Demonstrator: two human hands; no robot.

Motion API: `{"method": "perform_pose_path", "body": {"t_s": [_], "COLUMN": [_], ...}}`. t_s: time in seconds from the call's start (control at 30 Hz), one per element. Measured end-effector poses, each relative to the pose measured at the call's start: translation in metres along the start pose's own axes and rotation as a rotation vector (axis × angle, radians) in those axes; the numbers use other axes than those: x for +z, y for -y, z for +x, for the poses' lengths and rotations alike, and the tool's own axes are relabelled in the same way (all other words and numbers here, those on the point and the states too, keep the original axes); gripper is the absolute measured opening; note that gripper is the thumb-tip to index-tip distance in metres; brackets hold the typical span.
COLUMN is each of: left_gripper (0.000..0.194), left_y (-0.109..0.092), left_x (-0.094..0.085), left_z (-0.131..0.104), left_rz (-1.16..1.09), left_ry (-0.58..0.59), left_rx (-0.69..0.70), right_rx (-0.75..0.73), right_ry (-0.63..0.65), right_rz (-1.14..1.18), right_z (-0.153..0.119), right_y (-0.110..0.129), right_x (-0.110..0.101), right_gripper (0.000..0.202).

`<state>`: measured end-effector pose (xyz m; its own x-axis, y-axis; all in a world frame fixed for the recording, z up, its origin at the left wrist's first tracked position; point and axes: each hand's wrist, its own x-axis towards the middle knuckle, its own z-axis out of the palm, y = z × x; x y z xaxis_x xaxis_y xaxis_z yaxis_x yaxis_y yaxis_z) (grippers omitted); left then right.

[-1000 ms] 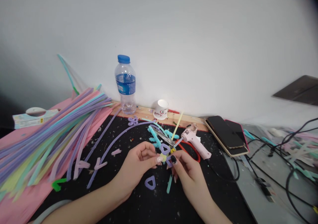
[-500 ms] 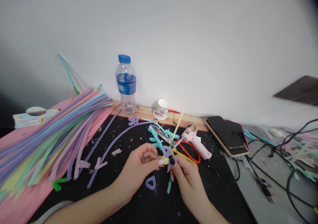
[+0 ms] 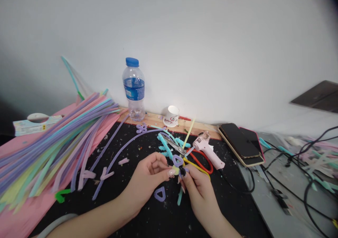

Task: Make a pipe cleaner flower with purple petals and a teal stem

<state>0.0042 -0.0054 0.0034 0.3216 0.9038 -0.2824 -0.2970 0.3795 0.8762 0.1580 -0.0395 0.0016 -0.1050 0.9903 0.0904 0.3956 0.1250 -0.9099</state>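
Note:
My left hand (image 3: 151, 174) pinches a small pipe-cleaner piece with a yellow-green centre (image 3: 175, 170) and a purple loop (image 3: 177, 160) standing above it. From the other side my right hand (image 3: 196, 183) grips the same piece between thumb and fingers. A teal stem (image 3: 180, 197) hangs below the fingertips. On the black mat, just below my left fingers, lies a loose purple triangular loop (image 3: 160, 194). Scissors with red and yellow handles (image 3: 202, 157) lie behind my hands, beside fuzzy turquoise pieces (image 3: 164, 144).
A pink glue gun (image 3: 210, 151) lies right of the scissors. A bottle (image 3: 134, 90) and a paper cup (image 3: 171, 116) stand by the wall. Many coloured pipe cleaners (image 3: 63, 143) are piled left. Phones (image 3: 240, 141) and black cables (image 3: 287, 173) are at the right.

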Motion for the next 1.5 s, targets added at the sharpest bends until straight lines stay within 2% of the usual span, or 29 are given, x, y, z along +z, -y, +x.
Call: {"method": "perform_pose_path", "body": {"t_s": [0.43, 0.7, 1.1, 1.27, 1.4, 1.5], "left_gripper": [0.024, 0.023, 0.022, 0.024, 0.026, 0.03], "left_y": [-0.001, 0.0022, 0.0013, 0.0003, 0.0004, 0.0009], "left_x": [0.0011, -0.0037, -0.0054, -0.0067, -0.0058, -0.0044], "left_z": [-0.0004, 0.0018, 0.0026, 0.0039, 0.0036, 0.0023], "left_rz": [0.008, -0.014, -0.064, -0.098, -0.143, -0.143], "left_ry": [-0.018, 0.035, 0.008, -0.008, 0.03, 0.065], "left_rx": [-0.002, -0.067, -0.067, -0.062, -0.074, -0.102], "right_rx": [0.009, 0.061, 0.08, 0.095, 0.098, 0.108], "right_ry": [-0.029, -0.012, -0.063, -0.06, -0.03, -0.038], "right_rz": [0.022, 0.006, 0.016, 0.087, 0.238, 0.349], "right_z": [0.0003, -0.001, 0.0016, 0.0008, 0.0035, 0.0044], "right_y": [0.0014, -0.0027, -0.004, -0.0045, 0.0016, 0.003], "right_x": [0.0014, -0.0013, -0.0067, -0.0066, -0.004, -0.0007], "right_gripper": [0.035, 0.033, 0.031, 0.031, 0.016, 0.013]}}
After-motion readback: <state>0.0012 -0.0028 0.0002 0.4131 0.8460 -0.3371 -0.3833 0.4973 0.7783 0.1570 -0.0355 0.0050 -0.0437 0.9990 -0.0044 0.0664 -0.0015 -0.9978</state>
